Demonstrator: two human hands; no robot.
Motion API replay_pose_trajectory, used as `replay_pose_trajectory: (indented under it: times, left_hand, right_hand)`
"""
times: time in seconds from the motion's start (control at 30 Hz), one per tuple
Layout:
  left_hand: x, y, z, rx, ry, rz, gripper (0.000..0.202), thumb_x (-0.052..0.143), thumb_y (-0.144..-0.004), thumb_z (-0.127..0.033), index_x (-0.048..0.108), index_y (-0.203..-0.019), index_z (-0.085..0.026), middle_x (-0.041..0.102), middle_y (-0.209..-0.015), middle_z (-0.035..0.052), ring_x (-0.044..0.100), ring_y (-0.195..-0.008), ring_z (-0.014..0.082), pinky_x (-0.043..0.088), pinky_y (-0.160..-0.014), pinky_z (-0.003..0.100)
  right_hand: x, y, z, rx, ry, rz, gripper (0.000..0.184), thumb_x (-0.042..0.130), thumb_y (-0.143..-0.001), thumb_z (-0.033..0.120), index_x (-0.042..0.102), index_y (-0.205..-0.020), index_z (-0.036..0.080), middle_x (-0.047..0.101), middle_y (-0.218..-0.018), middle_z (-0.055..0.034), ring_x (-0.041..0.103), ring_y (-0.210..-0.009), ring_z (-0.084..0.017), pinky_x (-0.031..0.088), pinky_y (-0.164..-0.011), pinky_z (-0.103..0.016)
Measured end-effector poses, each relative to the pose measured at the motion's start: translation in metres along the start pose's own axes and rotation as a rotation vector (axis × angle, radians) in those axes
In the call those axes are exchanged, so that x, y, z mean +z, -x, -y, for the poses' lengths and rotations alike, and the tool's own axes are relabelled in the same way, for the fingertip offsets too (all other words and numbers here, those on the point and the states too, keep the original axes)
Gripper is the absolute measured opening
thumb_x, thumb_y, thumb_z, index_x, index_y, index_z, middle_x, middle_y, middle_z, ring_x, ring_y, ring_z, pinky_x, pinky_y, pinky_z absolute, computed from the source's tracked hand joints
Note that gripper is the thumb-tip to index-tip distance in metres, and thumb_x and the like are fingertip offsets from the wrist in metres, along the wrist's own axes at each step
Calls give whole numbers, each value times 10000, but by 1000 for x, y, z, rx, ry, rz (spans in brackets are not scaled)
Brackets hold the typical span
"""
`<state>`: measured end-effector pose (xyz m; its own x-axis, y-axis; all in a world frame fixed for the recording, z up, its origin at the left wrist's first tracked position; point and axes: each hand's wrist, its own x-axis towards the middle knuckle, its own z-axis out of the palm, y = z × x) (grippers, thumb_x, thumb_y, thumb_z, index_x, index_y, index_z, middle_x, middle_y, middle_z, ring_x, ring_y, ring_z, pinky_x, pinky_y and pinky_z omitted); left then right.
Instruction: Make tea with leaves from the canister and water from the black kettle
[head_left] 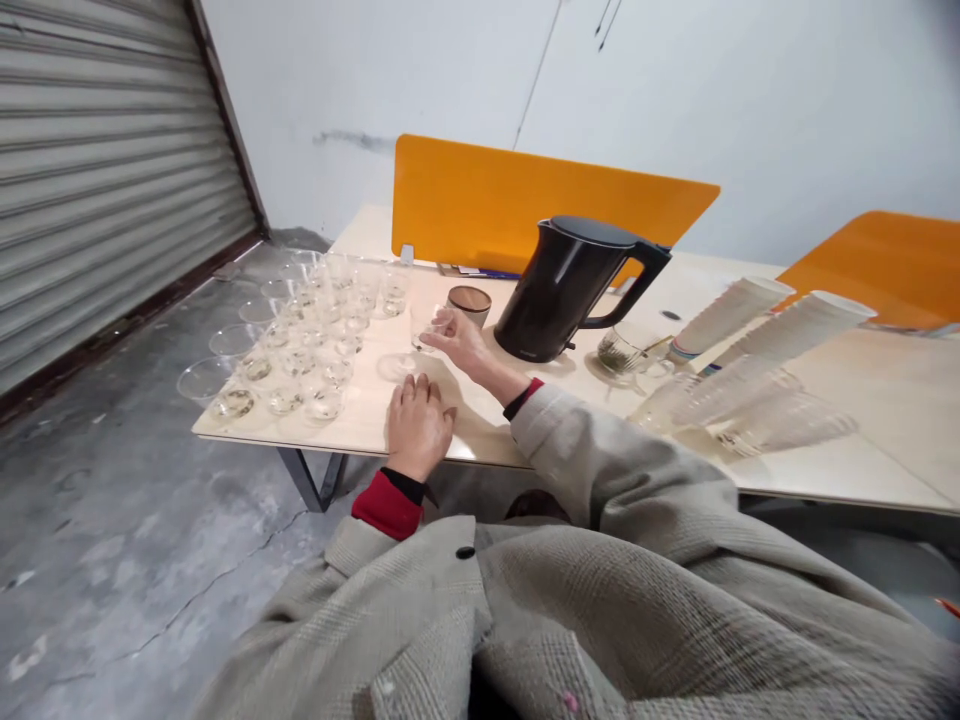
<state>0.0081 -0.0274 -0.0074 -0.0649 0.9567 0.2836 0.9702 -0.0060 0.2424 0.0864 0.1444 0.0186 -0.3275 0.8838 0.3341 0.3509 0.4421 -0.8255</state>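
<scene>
My right hand (459, 342) pinches a small clear cup (421, 328) over the table, in front of a round brown-topped container (470, 300). My left hand (418, 425) lies flat on the near part of the table, fingers stretched forward and empty. Just beyond its fingertips is a faint clear round piece (397, 368); I cannot tell if it is a lid or a shadowed cup base. To the left stand several clear cups (285, 400) in close rows, with bits of dried leaf in their bottoms.
A black electric kettle (559, 295) stands right of my right hand. Behind it rises an orange divider (465, 200). Farther right are a glass cup (621, 350) with green leaves, stacked paper cups (739, 310) and stacked clear cups (787, 425) lying on their side.
</scene>
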Motion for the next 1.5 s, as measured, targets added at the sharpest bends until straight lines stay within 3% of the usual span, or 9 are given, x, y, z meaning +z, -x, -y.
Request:
replay_pose_trajectory:
  times: [0.17,0.4,0.6,0.77,0.93,1.07,1.27,1.4,1.5]
  left_hand:
    - [1,2,1,8,19,-26,520,539,-1034,-358,651,-1492,-139,586,-1642,185,484,-1579,380,398,-1302,542]
    - [-1,4,1,14,41,-14,503,585,-1013,-349,657,-1460,-130,576,-1645,200,500,-1568,378,404,-1304,542]
    - [4,4,3,18,25,-18,498,600,-1012,-363,663,-1455,-145,572,-1650,198,497,-1576,382,412,-1301,552]
    - [3,5,2,11,32,-5,505,597,-1022,-362,660,-1467,-130,559,-1663,195,489,-1582,386,418,-1300,556]
    - [1,5,0,0,23,6,523,607,-1027,-345,640,-1484,-93,551,-1671,194,477,-1591,382,407,-1308,557]
    - [-1,5,1,3,25,1,516,619,-1023,-340,647,-1481,-102,556,-1668,191,491,-1583,374,409,-1308,538]
    - [-4,0,5,33,15,-3,515,581,-1034,-343,663,-1462,-68,592,-1618,239,514,-1559,410,444,-1265,567]
    - [0,-5,10,66,23,-9,561,558,-1041,-384,642,-1484,-51,572,-1632,253,504,-1557,446,428,-1261,596]
    - [4,-6,15,109,27,-32,598,498,-1067,-421,625,-1491,-19,548,-1640,283,481,-1562,479,411,-1260,631]
  right_hand:
    - [39,-36,0,66,38,32,436,786,-824,380,581,-1163,198,586,-891,37,629,-887,-184,526,-862,-321]
    - [65,-59,-13,74,57,65,502,755,-871,328,533,-1312,237,645,-1034,7,685,-1064,-206,575,-950,-352]
    - [74,-67,-12,83,-26,35,330,781,-849,280,566,-1094,229,613,-970,29,665,-920,-177,553,-886,-317]
    - [77,-68,-9,66,-130,10,342,797,-796,243,497,-957,270,566,-886,60,608,-850,-168,527,-864,-330]
    - [74,-66,-5,70,-140,3,368,801,-773,262,470,-934,274,564,-865,60,582,-827,-164,509,-813,-315]
    - [69,-63,-3,98,-93,28,420,829,-766,276,537,-1065,241,666,-989,4,662,-944,-202,557,-897,-351]
    - [33,-24,13,94,97,76,711,875,-840,354,542,-1446,188,681,-1460,-199,667,-1362,-334,552,-1133,-510]
    - [-27,48,37,-90,178,133,660,798,-949,409,540,-1513,184,708,-1457,-200,702,-1338,-312,587,-1097,-478]
    - [-82,115,51,-154,247,127,477,770,-971,364,653,-1399,187,767,-1369,-160,766,-1196,-275,617,-1037,-435]
